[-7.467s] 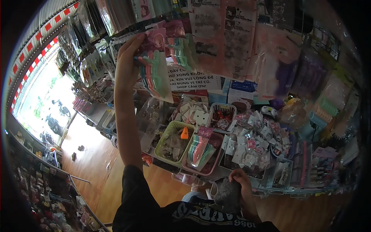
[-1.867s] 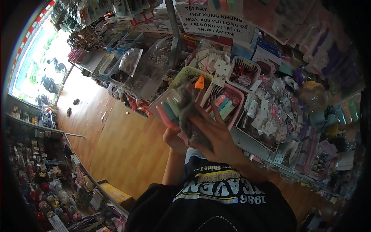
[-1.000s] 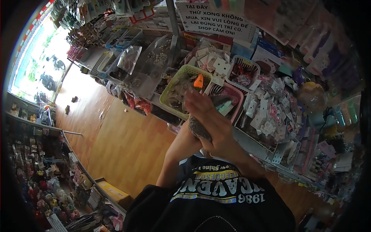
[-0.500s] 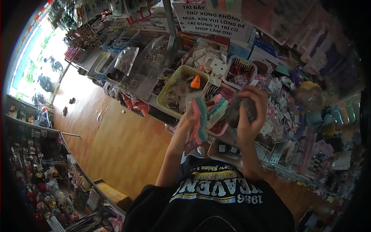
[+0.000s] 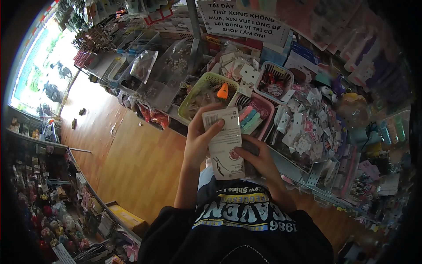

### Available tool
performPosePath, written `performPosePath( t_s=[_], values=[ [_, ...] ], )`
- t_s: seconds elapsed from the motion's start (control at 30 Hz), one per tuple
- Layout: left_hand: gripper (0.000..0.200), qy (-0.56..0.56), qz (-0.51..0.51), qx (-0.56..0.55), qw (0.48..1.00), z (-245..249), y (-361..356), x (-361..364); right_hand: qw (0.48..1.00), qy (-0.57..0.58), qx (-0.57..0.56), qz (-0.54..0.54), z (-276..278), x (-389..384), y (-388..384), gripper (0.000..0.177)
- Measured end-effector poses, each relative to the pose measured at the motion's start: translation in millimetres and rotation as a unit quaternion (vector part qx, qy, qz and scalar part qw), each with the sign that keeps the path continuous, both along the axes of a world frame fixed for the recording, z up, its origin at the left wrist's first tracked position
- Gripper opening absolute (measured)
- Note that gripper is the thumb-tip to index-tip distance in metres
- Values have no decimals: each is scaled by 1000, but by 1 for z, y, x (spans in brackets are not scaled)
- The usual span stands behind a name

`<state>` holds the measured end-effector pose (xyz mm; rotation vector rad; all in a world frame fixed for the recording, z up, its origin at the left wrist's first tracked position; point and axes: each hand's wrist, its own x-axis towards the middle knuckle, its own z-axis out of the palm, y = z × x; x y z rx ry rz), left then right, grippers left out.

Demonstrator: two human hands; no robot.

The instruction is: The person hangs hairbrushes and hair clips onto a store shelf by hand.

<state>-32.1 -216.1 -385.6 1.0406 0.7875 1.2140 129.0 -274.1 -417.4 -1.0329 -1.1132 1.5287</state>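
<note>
A flat pack of hair clips [image 5: 226, 143] is held up in front of my chest, its white printed back card facing me with a barcode and the words "Control Clips". My left hand [image 5: 200, 138] grips its upper left side, thumb across the card. On the lower right, my right hand [image 5: 261, 160] has its thumb pressed on the card's edge. Part of a dark grey bundle [image 5: 251, 170] shows beneath the right hand; how it is held is hidden. Just beyond the hands, a pink basket [image 5: 269, 118] contains pink, teal and green clips.
A yellow-green basket [image 5: 187, 99] with small bags and an orange item [image 5: 223, 91] stands left of the pink one. Carded accessories [image 5: 303, 125] lie heaped at the right. A printed sign [image 5: 241, 22] hangs behind. Wooden floor [image 5: 136, 154] is at the left.
My left hand has turned the clip pack so its back card faces me and drawn it nearer. My right hand, with the dark bundle, has come down and left to the pack.
</note>
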Motion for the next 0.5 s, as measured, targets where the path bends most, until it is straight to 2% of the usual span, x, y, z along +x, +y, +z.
performPosePath(
  t_s=[0.1, 0.33, 0.43, 0.5],
  values=[
    [24, 36, 38, -9, 999, -2, -4, 2, 1000, -28, 9, -9, 4, -4, -3, 35],
    [19, 83, 122, 1, 989, -3, -9, 4, 999, -27, 24, -37, 3, -13, -8, 36],
    [20, 46, 182, -5, 982, -4, -4, 0, 998, -13, 51, -25, 6, -11, -13, 37],
    [20, 28, 206, 4, 978, -1, 1, -2, 995, -87, 19, 45, 8, -6, -19, 34]
  ],
)
